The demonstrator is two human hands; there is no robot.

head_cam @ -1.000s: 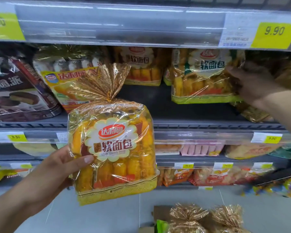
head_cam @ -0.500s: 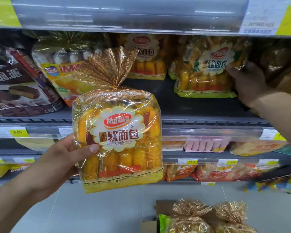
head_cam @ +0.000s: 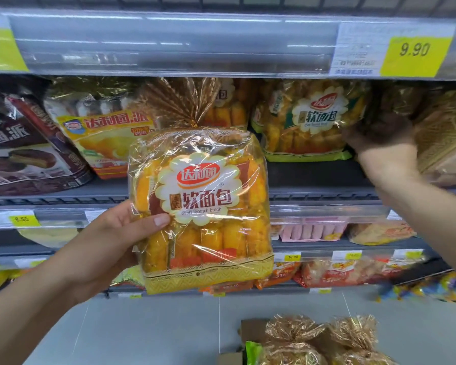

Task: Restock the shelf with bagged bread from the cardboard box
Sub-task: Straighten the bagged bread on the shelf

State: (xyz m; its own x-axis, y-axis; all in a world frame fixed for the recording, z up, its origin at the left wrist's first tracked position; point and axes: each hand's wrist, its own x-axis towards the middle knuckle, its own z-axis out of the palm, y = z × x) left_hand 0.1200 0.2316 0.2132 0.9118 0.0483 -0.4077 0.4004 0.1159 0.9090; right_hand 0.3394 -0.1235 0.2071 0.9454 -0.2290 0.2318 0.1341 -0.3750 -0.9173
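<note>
Left hand (head_cam: 111, 238): grips bread bag (head_cam: 203, 206), thumb on front.
Right hand (head_cam: 382, 143): at shelved bag (head_cam: 308, 119); grip unclear, shadowed.
Handling: likely light, squashy, slick film; hold sides gently.

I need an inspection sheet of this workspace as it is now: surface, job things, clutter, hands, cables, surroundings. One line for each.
Surface: grey shelf board, partly stocked, with a gap in the middle.
Job's things: bread bag held upright in front of the shelf; green-edged bag stands on the shelf; cardboard box on the floor holds gold-topped bags.
Clutter: chocolate pie bag and yellow pie bag lean at the shelf's left.
Hands: left hand grips the bread bag by its left side; right hand reaches in beside the green-edged bag, its grip lost in shadow.
Cables: nothing seen.
Surroundings: price label reading 9.90 above; lower shelves with other snacks; grey floor.
</note>
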